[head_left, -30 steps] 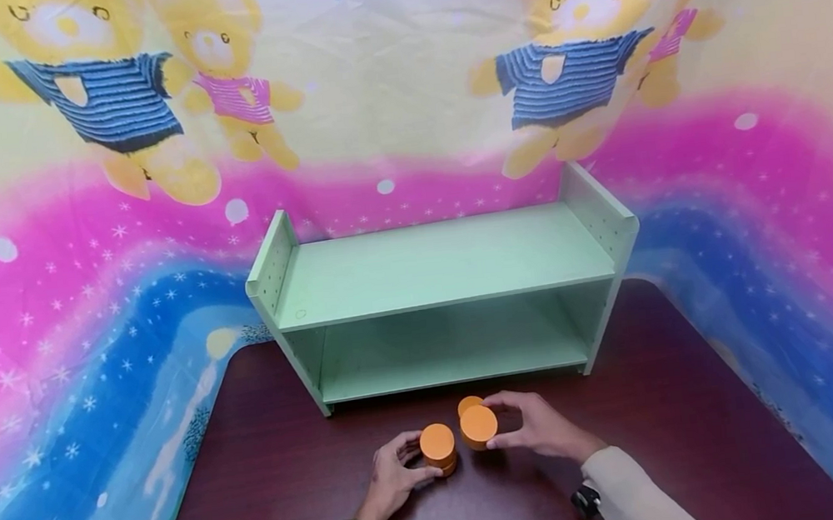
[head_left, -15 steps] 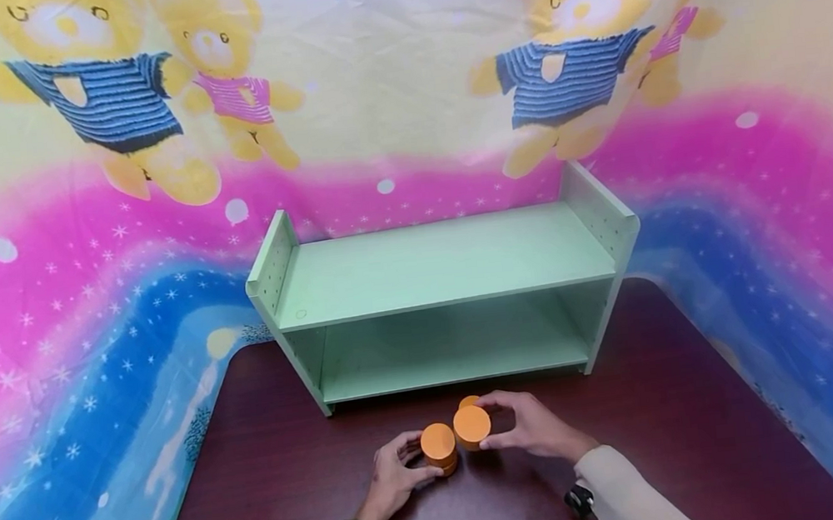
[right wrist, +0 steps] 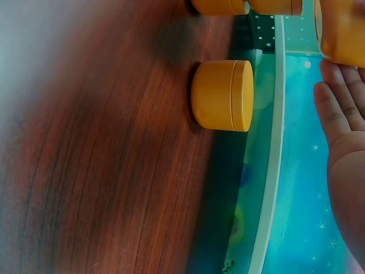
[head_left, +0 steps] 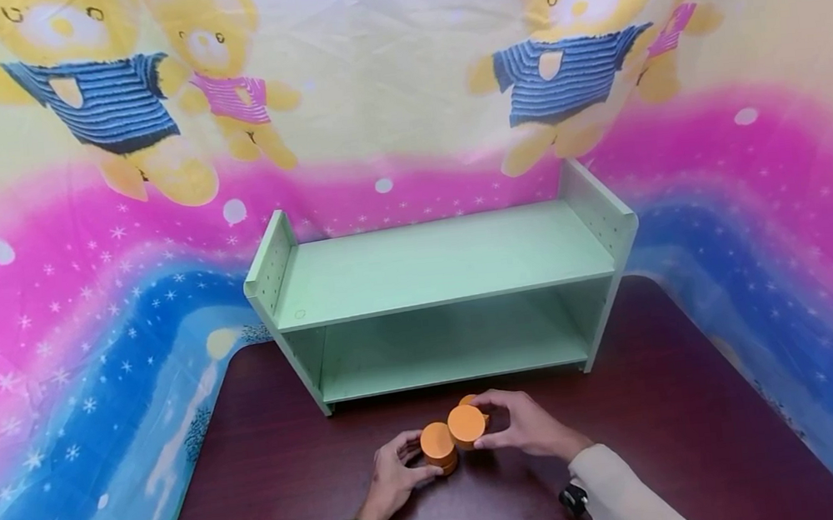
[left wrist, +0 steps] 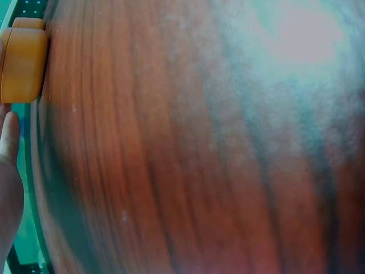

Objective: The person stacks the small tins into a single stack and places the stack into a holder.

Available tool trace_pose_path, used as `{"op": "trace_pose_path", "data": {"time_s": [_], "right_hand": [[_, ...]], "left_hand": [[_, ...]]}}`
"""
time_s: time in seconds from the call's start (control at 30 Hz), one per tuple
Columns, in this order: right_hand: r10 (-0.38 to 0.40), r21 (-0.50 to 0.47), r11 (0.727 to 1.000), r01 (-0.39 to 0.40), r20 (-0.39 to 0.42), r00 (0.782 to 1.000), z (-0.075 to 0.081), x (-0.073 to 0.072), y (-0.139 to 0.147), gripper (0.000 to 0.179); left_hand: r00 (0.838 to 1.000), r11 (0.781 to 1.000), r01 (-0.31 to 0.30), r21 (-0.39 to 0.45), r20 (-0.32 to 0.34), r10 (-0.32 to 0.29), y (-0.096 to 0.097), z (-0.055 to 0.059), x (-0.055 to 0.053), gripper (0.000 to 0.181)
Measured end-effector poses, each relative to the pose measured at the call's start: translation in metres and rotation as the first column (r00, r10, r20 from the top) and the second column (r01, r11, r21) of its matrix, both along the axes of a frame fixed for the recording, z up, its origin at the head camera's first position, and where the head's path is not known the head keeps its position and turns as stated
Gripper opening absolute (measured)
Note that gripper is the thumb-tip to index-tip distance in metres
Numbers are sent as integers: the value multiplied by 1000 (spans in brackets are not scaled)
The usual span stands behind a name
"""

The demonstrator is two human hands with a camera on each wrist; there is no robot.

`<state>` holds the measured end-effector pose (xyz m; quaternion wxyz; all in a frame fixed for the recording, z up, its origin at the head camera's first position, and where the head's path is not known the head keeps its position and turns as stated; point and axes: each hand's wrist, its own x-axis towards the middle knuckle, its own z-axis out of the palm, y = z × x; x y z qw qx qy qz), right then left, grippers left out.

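Note:
On the table, my left hand (head_left: 395, 475) grips a stack of two round orange lidded jars, thumb in front and fingers behind. The upper jar (head_left: 436, 440) hides most of the lower jar (head_left: 449, 467). My right hand (head_left: 534, 424) pinches another orange jar (head_left: 467, 424) by its side, raised off the table; it also shows at the top right of the right wrist view (right wrist: 345, 31). In the head view this jar overlaps the stack's right edge. One more orange jar (right wrist: 222, 96) stands alone on the table, mostly hidden behind the held jar in the head view.
A pale green two-tier shelf (head_left: 439, 262) stands at the back of the dark wood table (head_left: 257, 476), close behind the jars. A curtain (head_left: 372, 113) printed with bears surrounds the table on the back and sides.
My right hand has moved a little left with its jar, closing the gap to the stack. My left hand and the stack have stayed in place.

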<state>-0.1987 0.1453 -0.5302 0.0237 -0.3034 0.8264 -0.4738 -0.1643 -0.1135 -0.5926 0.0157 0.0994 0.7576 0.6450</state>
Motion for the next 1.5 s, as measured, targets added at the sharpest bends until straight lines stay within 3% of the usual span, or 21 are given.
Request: {"op": "trace_pose_path", "data": {"time_s": [0.2,0.4,0.67,0.83,1.27,1.5], "right_hand": [[1,23,1000,-1,-28,1000,1,-1,-4,54],[19,15,1000,-18,-54,998,3,-3,-7,54],[-4,39,999,5,-27,1000,8,-1,-15,53],[-5,41,999,6,-21,1000,16,3,-20,51],[9,24,1000,-8,-44,999,-2,-5,-23,55],[13,13,1000,-13,-57,998,-3,-5,-27,54]], "left_hand": [[1000,1000,-8,-6,-13,8,-1,-11,-3,56],[1000,1000,-10,5,-22,10,0,-12,-3,55],[1000,999,8,41,-23,-7,1,-1,0,53],[1000,1000,-4,14,27,3,-1,-9,-2,55],[1000,1000,-8,-7,-18,8,-2,-13,-3,55],[1000,1000,-5,-3,9,6,-2,-11,-3,55]]}}
